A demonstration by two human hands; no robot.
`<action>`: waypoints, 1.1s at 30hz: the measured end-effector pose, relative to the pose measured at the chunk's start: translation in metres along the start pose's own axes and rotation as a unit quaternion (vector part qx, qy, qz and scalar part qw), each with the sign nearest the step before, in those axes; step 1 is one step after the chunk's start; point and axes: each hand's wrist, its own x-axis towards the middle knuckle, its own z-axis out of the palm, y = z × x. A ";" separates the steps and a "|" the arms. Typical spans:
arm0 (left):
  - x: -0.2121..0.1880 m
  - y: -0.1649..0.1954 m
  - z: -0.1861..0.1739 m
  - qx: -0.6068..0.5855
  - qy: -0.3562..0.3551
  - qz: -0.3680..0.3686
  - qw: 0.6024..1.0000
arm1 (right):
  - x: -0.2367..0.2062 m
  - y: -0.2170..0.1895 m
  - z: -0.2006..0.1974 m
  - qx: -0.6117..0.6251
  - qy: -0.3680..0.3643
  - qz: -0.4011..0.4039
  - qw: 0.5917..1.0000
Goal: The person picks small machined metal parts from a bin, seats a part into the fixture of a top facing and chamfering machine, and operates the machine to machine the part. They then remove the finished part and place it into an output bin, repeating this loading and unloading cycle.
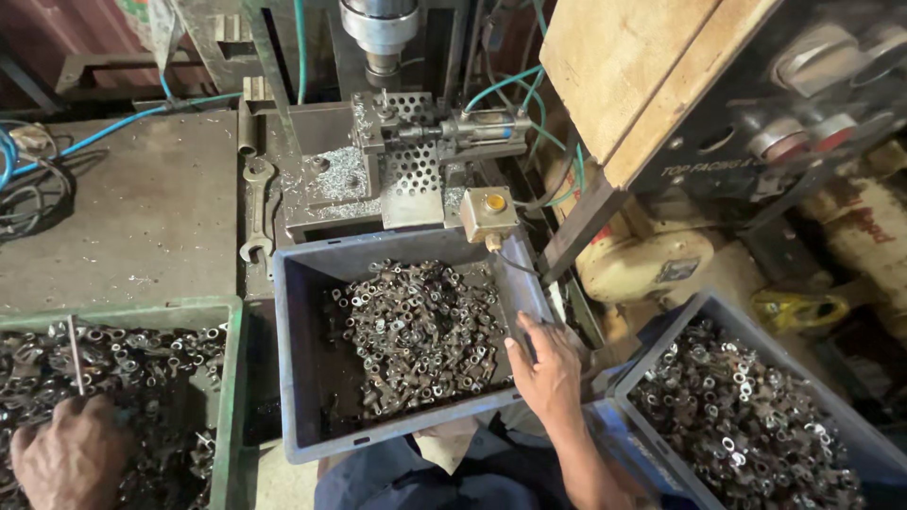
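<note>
My left hand (pixel 71 463) rests closed, knuckles up, on a heap of small metal parts in a green crate (pixel 232 378) at the lower left; what its fingers hold is hidden. A thin metal rod (pixel 75 354) stands in the parts just above it. My right hand (pixel 546 368) lies on the right rim of a grey-blue bin (pixel 300 378) in front of me, fingers spread, holding nothing. That bin holds several small dark metal ring-like parts (pixel 416 331).
A second grey-blue bin (pixel 652 354) of shinier metal parts sits at the lower right. Behind the middle bin is a drill-press fixture (pixel 406 161) with a perforated plate, a small yellow button box (pixel 488 210), blue hoses and a wrench (pixel 256 208). A control cabinet (pixel 756 104) stands at right.
</note>
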 end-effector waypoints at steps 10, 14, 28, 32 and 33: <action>0.029 -0.011 -0.004 -0.017 0.055 0.028 0.998 | 0.001 -0.003 -0.003 -0.007 -0.008 -0.005 1.000; 0.025 -0.014 -0.011 -0.044 0.094 0.046 0.994 | -0.001 -0.001 -0.002 -0.017 -0.005 -0.013 1.000; 0.029 -0.026 -0.004 -0.111 0.180 0.063 0.975 | 0.002 -0.007 -0.003 -0.012 -0.005 -0.009 1.000; 0.029 -0.028 -0.007 -0.119 0.191 0.062 0.972 | 0.003 -0.005 -0.001 -0.025 -0.009 -0.007 1.000; 0.030 -0.027 -0.008 -0.122 0.193 0.062 0.972 | 0.003 -0.003 0.000 -0.026 -0.008 -0.007 1.000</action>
